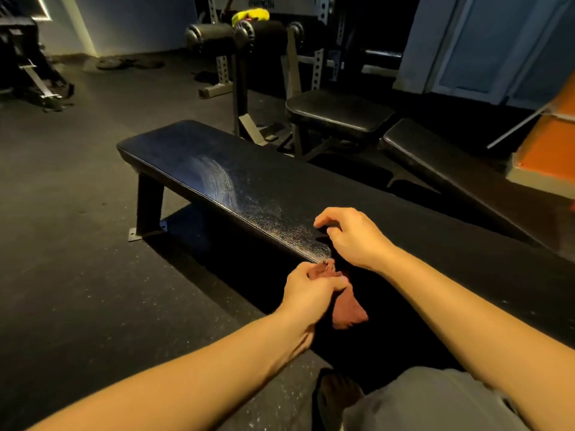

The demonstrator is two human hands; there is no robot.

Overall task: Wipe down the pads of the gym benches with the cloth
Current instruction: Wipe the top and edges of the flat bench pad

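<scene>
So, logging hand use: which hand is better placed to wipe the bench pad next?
Left. The left hand grips the cloth at the pad's near edge. The right hand is curled over the pad, and whether it holds cloth is unclear.

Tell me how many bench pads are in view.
3: the long flat pad nearest, the small seat pad behind it, the sloping pad at right. Others may hide in the dark.

The single wide-angle camera, worn on the head, is looking forward and down from close above the near end of the flat bench (236,181), which is running diagonally away to the upper left, the gym floor (62,213) filling the left side.
</scene>
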